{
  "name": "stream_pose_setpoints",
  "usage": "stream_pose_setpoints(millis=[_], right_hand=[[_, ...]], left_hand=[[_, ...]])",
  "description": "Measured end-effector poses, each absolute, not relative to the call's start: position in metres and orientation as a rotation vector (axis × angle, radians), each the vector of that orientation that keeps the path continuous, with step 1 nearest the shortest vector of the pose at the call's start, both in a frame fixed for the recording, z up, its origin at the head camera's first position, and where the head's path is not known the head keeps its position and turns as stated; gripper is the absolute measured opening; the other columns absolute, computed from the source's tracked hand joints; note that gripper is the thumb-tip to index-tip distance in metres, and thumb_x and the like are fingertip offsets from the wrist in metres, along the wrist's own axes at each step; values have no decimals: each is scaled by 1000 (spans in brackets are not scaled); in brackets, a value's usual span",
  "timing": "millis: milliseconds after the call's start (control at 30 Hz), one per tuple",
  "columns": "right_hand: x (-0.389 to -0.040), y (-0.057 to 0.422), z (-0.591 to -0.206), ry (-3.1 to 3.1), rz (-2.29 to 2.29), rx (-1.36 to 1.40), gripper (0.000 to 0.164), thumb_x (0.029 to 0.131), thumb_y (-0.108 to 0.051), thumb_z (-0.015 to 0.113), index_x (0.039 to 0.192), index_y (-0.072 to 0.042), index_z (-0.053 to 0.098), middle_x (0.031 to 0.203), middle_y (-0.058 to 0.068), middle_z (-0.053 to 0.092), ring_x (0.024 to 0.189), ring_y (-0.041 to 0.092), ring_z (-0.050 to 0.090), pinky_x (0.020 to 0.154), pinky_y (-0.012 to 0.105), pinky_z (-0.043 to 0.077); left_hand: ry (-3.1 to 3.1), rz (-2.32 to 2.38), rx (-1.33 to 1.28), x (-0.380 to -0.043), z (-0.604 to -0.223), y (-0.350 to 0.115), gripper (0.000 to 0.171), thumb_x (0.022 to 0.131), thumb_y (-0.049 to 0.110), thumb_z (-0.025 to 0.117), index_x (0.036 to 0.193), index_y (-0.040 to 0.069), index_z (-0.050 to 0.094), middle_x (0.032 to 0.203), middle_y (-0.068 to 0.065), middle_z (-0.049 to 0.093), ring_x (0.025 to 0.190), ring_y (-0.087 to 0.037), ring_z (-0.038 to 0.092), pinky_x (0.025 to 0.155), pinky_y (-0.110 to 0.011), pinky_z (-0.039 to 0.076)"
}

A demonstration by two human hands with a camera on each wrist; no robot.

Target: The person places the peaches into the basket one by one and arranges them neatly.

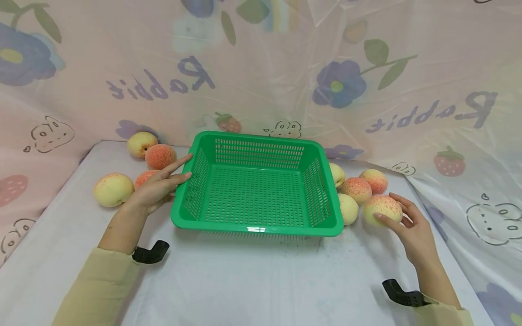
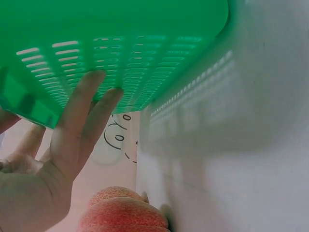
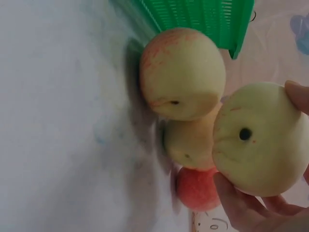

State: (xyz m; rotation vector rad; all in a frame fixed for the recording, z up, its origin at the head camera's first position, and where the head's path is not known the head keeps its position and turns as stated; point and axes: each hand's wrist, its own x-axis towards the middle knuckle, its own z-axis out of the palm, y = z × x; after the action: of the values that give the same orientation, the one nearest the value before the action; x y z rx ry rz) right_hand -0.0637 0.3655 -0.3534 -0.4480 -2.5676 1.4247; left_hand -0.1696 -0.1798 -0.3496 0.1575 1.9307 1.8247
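A green plastic basket (image 1: 257, 229) with slotted walls stands in the middle of the table, nothing inside it. My left hand (image 1: 157, 188) holds its left rim, with fingertips over the edge and two extended fingers (image 2: 72, 121) against the outer wall. On the right, my right hand (image 1: 416, 228) grips a pale yellow peach (image 1: 382, 210) with a red blush, thumb on one side and fingers on the other. In the right wrist view, the held peach (image 3: 260, 140) shows its dark stem hollow. Next to it are a yellow peach (image 1: 348, 209) and a redder peach (image 1: 356, 190).
More peaches lie left of the basket, among them a yellow peach (image 1: 114, 190) near my left wrist and a red peach (image 1: 161, 156) farther back. Another red-blushed peach (image 1: 374, 181) lies behind the held one. A printed cloth (image 1: 261, 68) hangs behind the white table (image 1: 261, 280).
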Motion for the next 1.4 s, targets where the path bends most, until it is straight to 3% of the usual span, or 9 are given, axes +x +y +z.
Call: stream_pose_setpoints(millis=[233,367,467,600,733,967,1100,1200,1400], right_hand=[[-74,353,-343,-2439,1639,-336,63,83,-10,75,139,-24,50,120,-15,45,95,-6,55,71,7,47],[-82,340,-334,-2439,1658,-257,64,83,-10,75,140,-22,49,122,-12,46,97,-5,55,72,8,48],[-89,330,-326,-2502,1584,-224,63,85,-15,74,141,-23,48,125,-10,45,99,-5,54,73,8,49],[-97,320,-317,-2555,1520,-191,61,86,-19,73,141,-27,47,126,-9,44,101,-3,52,73,10,49],[-106,311,-311,-2557,1562,-157,60,86,-18,73,140,-29,48,123,-12,46,102,-1,54,73,11,49],[-124,295,-302,-2516,1708,-60,59,85,-14,73,138,-22,49,122,-9,50,102,3,57,75,13,50],[-134,283,-294,-2524,1758,-85,61,85,-18,75,139,-22,48,130,-2,45,104,8,54,74,17,52],[-140,275,-289,-2533,1792,-124,64,84,-21,76,140,-23,47,134,1,42,106,11,51,73,19,54],[-156,259,-279,-2474,2018,-131,68,86,-17,73,144,-14,40,126,-1,42,109,14,50,77,20,54]], left_hand=[[1926,1833,150,-169,-350,-181,65,100,30,51,154,33,15,86,8,58,72,-6,61,79,-31,50],[1938,1829,134,-169,-349,-180,64,100,31,51,154,34,16,71,9,47,64,-4,53,74,-28,48],[1938,1827,134,-169,-349,-180,64,100,31,51,154,33,15,71,10,46,63,-4,52,74,-28,48],[1933,1826,142,-169,-349,-180,65,100,32,50,155,33,14,92,6,58,73,-5,61,80,-30,49],[1932,1826,146,-169,-349,-181,65,101,32,50,155,33,14,107,1,58,80,-7,64,82,-32,49],[1937,1824,129,-169,-348,-180,64,100,32,50,154,35,15,101,1,54,69,-5,58,77,-29,48],[1948,1825,113,-169,-348,-180,64,100,32,51,154,35,17,92,2,47,64,-4,51,72,-26,45],[1949,1823,104,-169,-348,-179,64,100,32,51,154,36,17,98,1,43,63,-4,48,72,-26,43],[1933,1841,105,-169,-348,-179,64,100,30,51,154,34,17,106,0,51,71,-5,58,78,-29,46]])
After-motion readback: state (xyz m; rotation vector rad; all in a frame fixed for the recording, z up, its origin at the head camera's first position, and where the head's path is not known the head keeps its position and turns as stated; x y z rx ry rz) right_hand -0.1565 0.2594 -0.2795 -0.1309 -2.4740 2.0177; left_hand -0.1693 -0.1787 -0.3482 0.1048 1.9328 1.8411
